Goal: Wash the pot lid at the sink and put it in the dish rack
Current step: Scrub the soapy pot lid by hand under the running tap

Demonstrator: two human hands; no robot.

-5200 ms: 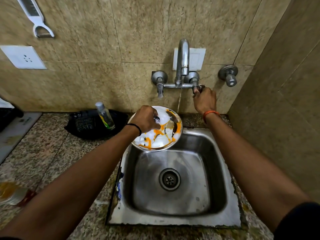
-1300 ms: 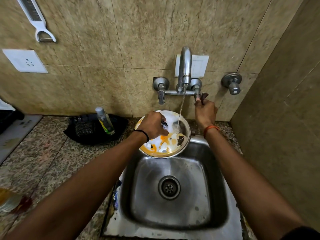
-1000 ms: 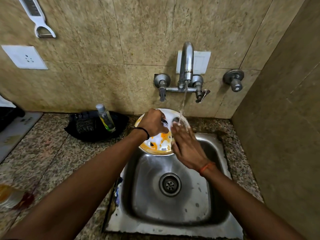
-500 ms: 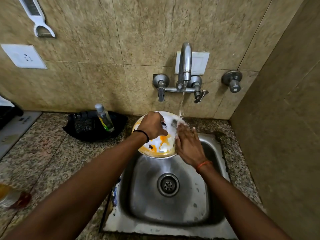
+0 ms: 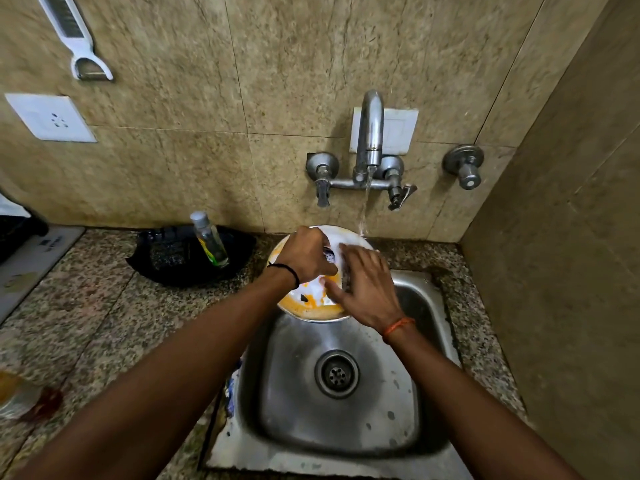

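Note:
The round steel pot lid is tilted over the far left corner of the steel sink, smeared with orange residue and white foam. My left hand is closed around the lid's knob at its centre. My right hand lies flat on the lid's right side, fingers spread over the foam. A thin stream of water falls from the tap onto the lid's far edge. No dish rack shows in the head view.
A black tray holding a small clear bottle sits on the granite counter left of the sink. A peeler hangs on the tiled wall above a socket. A side wall stands close on the right.
My right hand left the tap lever after the water started and came down onto the lid's right side. It now rubs further across the foam. My left hand kept its hold.

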